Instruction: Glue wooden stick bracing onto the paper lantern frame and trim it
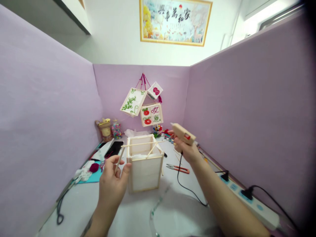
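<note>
A box-shaped lantern frame (pixel 145 174) of thin wooden strips with white panels stands upright on the table in front of me. A thin wooden stick (pixel 138 144) lies across its top, and a shorter one (pixel 151 149) slants at the right corner. At the left side of the box, my left hand (pixel 113 174) is closed on another wooden stick (pixel 120 158), which it holds tilted with the upper end near the crossing stick. My right hand (pixel 186 149) grips a beige glue gun (pixel 184 133), raised to the right of the box, its nozzle pointing up and left.
Orange-handled snips (pixel 181 169) lie right of the box. A black cord (pixel 189 189) trails from the glue gun toward a power strip (pixel 261 207). A phone (pixel 114 149), dark red yarn (pixel 94 167) and a jar of beads (pixel 116 130) are at left. Decorated lanterns (pixel 134 102) hang behind.
</note>
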Motion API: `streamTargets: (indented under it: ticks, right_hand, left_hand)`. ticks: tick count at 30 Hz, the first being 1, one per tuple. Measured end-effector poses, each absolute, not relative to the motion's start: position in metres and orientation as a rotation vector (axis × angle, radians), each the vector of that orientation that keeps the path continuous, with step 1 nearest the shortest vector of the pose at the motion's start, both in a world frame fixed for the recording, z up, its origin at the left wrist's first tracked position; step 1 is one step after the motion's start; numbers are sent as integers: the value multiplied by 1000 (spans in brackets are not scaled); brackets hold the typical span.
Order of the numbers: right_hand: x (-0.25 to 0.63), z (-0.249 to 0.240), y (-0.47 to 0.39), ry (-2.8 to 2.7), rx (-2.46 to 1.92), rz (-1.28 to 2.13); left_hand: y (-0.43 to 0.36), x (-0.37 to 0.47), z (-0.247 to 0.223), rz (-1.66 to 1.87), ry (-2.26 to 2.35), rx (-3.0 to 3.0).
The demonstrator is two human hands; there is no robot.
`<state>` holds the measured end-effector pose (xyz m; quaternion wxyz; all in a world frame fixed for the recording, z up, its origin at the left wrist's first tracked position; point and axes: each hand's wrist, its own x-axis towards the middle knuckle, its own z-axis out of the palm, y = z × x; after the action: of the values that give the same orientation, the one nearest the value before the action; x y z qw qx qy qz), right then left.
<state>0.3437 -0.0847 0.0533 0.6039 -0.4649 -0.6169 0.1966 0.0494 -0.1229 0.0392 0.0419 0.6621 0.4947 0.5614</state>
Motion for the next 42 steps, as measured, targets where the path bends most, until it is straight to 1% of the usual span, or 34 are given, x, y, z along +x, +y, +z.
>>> streamTargets:
  ticks: [2,4,6,9,11,14,17,19,21,24,27,32,37,42]
  right_hand:
    - [364,47,-85,-1298,-1204,439]
    - [385,35,-86,-1323,-1429,374]
    - [400,19,-85,-1526,-1752,334]
    - [404,-7,-82,-1844,-2138,391]
    - [399,-21,-77,-1911,-2226,429]
    - [390,-29,-74,-1915,-2269,382]
    - [387,-19,-81,-1919,-2237,290]
    - [384,-5,-92,-1909,-2134,205]
    - [375,11,-108,-1876,-1899,116]
    - [350,32,-135,-1827,-1456,56]
    - [318,43,-158,-1836,-1210,75]
    - [279,45,-169,-1835,-1014,18]
    - [268,40,-161,-1830,-983,-101]
    - [262,38,-154,-1834,-991,-237]
  left_hand:
    - [-123,40,35,1746,1498,2033]
    - [-123,31,29,1767,1462,2029]
    - [-120,25,23,1809,1401,1970]
    - [-116,25,14,1903,1309,1831]
    - [-115,29,10,1926,1307,1869]
    - [-116,35,11,1902,1280,2163]
    - [-115,31,22,1903,1132,2479]
    - [-110,23,36,1894,1055,2688]
    - [-100,14,55,1823,1018,2916]
    - [-79,6,84,1622,958,3168]
    - [-57,7,99,1510,954,3169]
    - [-36,13,89,1604,1034,2985]
    - [-35,13,72,1716,1035,2952]
    - [-34,13,65,1688,1084,2933]
